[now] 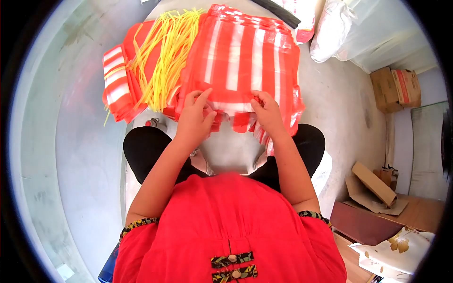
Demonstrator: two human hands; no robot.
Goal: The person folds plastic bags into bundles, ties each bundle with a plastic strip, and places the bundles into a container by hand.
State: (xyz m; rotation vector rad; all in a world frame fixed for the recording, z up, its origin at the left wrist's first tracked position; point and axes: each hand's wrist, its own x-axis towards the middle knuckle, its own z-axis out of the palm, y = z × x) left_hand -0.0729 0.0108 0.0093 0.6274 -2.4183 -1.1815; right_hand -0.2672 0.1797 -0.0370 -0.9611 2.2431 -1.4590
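In front of me lies a thick stack of red-and-white striped plastic sheets (243, 56), perhaps flags or bags; I cannot tell which. At its near edge, my right hand (269, 113) is closed, thumb and fingers pinching the plastic. My left hand (194, 118) rests at the same edge, further left, its index finger and thumb apart on the sheets. Beside the stack, a bundle of thin yellow strips (170, 59) spreads over more red plastic. A folded striped pile (118, 80) sits at the far left. The near edge hangs down in loose flaps (240, 122).
Under the stack, a bottle with a red cap (155, 123) stands near my left knee. White plastic packages (332, 28) lie at the back right, near a dark bar (278, 12). A cardboard box (395, 89) and flattened cardboard (375, 191) are at the right.
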